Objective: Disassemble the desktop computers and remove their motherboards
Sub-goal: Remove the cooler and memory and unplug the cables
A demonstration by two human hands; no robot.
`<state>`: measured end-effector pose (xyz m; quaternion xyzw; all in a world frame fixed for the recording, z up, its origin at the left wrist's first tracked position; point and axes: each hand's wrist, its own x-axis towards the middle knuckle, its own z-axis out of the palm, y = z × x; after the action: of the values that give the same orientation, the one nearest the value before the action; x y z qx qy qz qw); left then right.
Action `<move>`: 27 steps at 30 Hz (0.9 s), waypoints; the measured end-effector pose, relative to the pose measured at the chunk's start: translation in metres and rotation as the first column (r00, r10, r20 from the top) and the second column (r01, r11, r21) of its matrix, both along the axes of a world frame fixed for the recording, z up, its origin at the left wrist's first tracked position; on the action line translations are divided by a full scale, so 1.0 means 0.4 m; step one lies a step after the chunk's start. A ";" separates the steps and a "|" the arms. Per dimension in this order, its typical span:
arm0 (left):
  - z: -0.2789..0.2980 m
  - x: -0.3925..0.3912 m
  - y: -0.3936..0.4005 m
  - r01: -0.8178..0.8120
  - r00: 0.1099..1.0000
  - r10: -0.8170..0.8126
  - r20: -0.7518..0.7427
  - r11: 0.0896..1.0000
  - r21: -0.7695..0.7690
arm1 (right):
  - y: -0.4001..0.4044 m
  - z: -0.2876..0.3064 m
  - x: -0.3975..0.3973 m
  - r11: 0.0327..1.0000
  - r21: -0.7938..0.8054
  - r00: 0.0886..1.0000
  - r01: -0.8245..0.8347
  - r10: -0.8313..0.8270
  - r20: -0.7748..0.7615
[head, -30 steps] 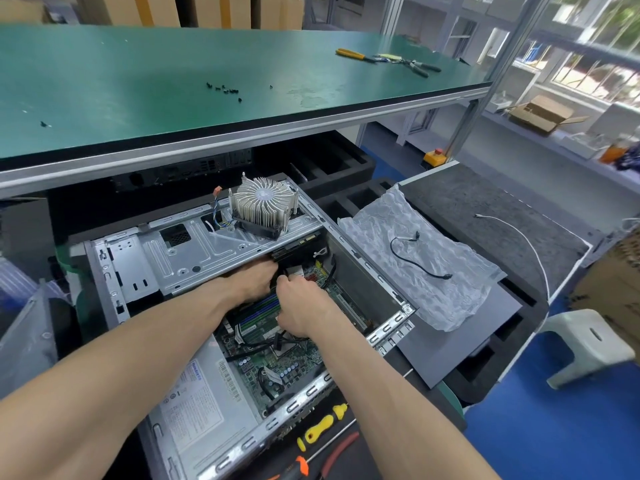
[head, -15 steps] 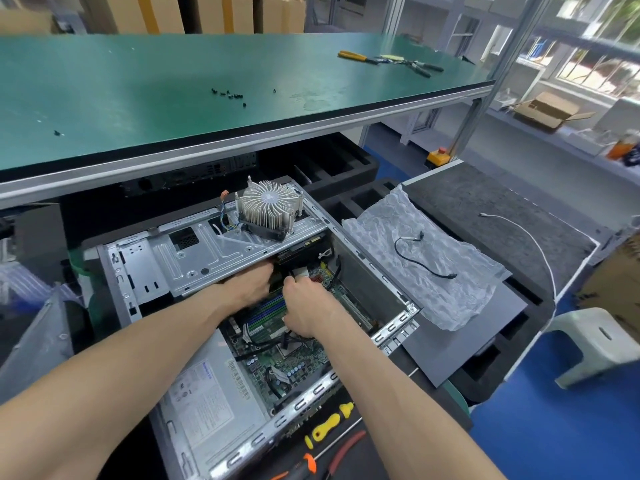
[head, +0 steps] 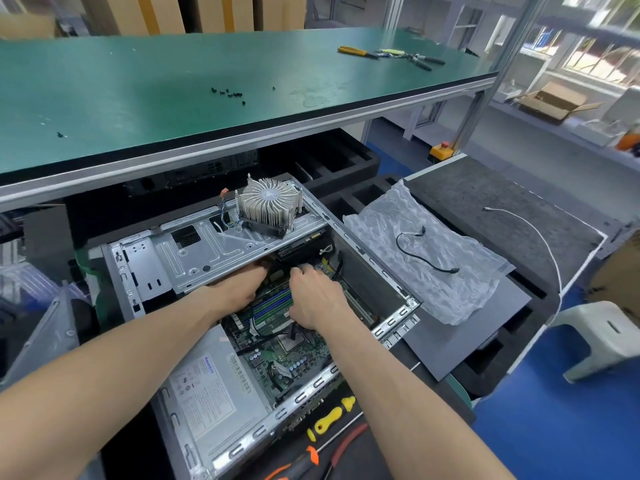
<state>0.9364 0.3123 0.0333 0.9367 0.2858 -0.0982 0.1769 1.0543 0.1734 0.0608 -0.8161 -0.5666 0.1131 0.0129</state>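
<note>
Lying open on a low black foam bench below the green worktop [head: 145, 98], the computer case [head: 398, 311] shows its motherboard [head: 301, 358] inside. Both hands reach in under the drive bracket [head: 194, 254]: the left hand [head: 239, 289] has its fingertips hidden, so its grip cannot be told; the right hand [head: 317, 294] curls around something small and unclear. A heatsink [head: 268, 209] sits on the bracket. Loose screws [head: 230, 93] lie mid-worktop, pliers [head: 388, 54] near its far right corner.

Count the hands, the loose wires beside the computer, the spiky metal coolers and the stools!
Hands: 2, left hand, right hand
Loose wires: 2, black wire, white wire
Spiky metal cooler: 1
Stool: 1
Total: 6
</note>
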 end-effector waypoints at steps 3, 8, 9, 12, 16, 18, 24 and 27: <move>0.004 -0.004 0.002 0.055 0.992 -0.061 -0.113 0.997 -0.050 | -0.003 0.000 0.000 1.000 0.012 1.000 -0.002 0.002 0.011; 0.023 -0.018 -0.020 -0.041 0.968 0.047 -0.246 0.999 0.029 | -0.003 -0.001 -0.001 0.999 0.043 0.999 -0.016 0.014 0.035; 0.025 -0.018 -0.026 -0.036 0.966 0.047 -0.255 0.998 0.046 | -0.004 -0.001 -0.001 0.998 0.053 0.999 -0.029 0.027 0.042; 0.044 -0.013 -0.043 -0.023 0.938 0.039 -0.344 0.998 0.052 | -0.009 0.004 -0.003 0.993 0.090 0.993 -0.082 0.074 0.089; 0.060 -0.009 -0.054 -0.022 0.921 0.047 -0.388 0.998 0.066 | -0.013 0.010 -0.009 0.979 0.116 0.980 -0.167 0.152 0.125; 0.065 -0.009 -0.054 -0.008 0.928 0.023 -0.371 0.999 0.041 | -0.012 0.012 -0.011 0.969 0.116 0.970 -0.216 0.200 0.137; 0.080 -0.010 -0.055 0.088 0.977 -0.085 -0.198 0.996 0.008 | -0.008 0.013 -0.013 0.962 0.045 0.957 -0.271 0.264 0.120; 0.070 -0.016 -0.059 0.093 0.971 -0.073 -0.226 0.992 0.080 | -0.009 0.006 -0.002 0.990 0.021 0.982 -0.139 0.136 0.128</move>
<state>0.9299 0.2886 0.0614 0.9380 0.2684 -0.1967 0.0973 1.0535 0.1697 0.0632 -0.7803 -0.6229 0.0534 -0.0184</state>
